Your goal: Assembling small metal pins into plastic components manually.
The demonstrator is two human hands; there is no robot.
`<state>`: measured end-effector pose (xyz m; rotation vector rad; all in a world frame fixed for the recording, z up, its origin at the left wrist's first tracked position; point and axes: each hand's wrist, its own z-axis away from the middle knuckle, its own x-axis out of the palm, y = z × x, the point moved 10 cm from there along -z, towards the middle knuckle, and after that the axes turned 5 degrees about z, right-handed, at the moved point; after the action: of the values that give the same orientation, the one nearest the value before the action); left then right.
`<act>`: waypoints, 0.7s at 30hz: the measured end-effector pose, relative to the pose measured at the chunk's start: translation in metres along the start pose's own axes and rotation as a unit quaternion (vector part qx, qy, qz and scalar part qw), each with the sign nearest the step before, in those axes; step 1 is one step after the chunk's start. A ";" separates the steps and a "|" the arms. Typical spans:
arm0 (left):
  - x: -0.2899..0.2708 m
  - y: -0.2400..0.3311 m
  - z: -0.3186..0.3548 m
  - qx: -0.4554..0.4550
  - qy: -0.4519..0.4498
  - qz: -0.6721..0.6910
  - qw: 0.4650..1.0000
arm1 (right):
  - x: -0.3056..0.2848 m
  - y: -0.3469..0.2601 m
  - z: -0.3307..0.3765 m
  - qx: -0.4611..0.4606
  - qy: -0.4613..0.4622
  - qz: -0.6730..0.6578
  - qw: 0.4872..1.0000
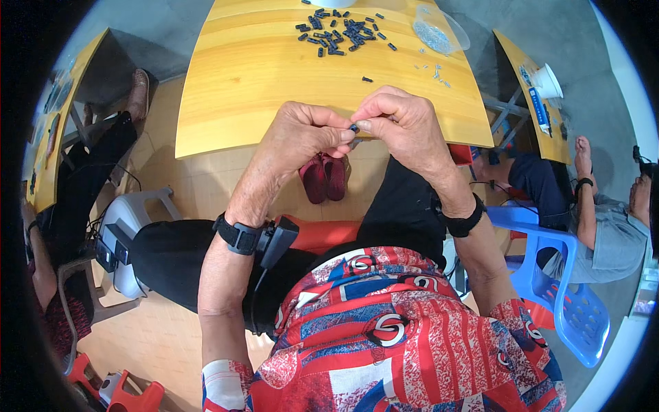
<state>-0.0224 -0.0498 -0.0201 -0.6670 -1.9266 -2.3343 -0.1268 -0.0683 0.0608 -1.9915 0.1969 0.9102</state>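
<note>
A: Quick one. Left hand (309, 130)?
B: Grip narrow, thumb and fingers pinching a small dark part (354, 128).
A: Right hand (405, 125)?
B: Also narrow, thumb and forefinger pinched on that same part. Any tiny extra bit in there, can't tell; fingertips cover it.
A: Where's the part?
B: Between both sets of fingertips, in front of the person, at the near edge of the counter (254, 103).
A: On the counter?
B: Loose pile of black pieces (353, 34) toward the far side, a single black piece (367, 79) lying nearer the hands.
A: Right side?
B: Clear shallow container (434, 36) with small shiny bits inside; more loose silvery bits (441, 75) scattered just this side of it.
A: Far edge?
B: White container (334, 3), mostly cut off by the frame.
A: Below?
B: Dark red shoes (322, 180) on the floor, under the hands. Next.
</note>
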 end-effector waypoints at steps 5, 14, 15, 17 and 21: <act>0.004 0.005 0.001 0.026 0.028 -0.014 0.999 | -0.007 -0.022 0.000 -0.078 0.020 0.080 0.994; -0.001 0.005 0.001 0.043 0.045 -0.002 0.998 | -0.006 -0.038 -0.004 -0.144 0.010 0.143 0.979; 0.001 0.005 0.000 0.044 0.034 -0.011 0.998 | -0.006 -0.041 -0.005 -0.156 0.010 0.149 0.976; 0.000 0.008 -0.001 0.057 0.046 -0.021 0.997 | -0.003 -0.042 -0.005 -0.164 0.013 0.176 0.971; 0.007 0.019 0.005 0.077 0.056 -0.010 0.995 | -0.001 -0.041 -0.010 -0.174 0.000 0.222 0.959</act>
<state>-0.0221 -0.0480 0.0006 -0.4942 -2.0453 -2.1554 -0.1035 -0.0534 0.0923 -2.3186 0.5316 1.2994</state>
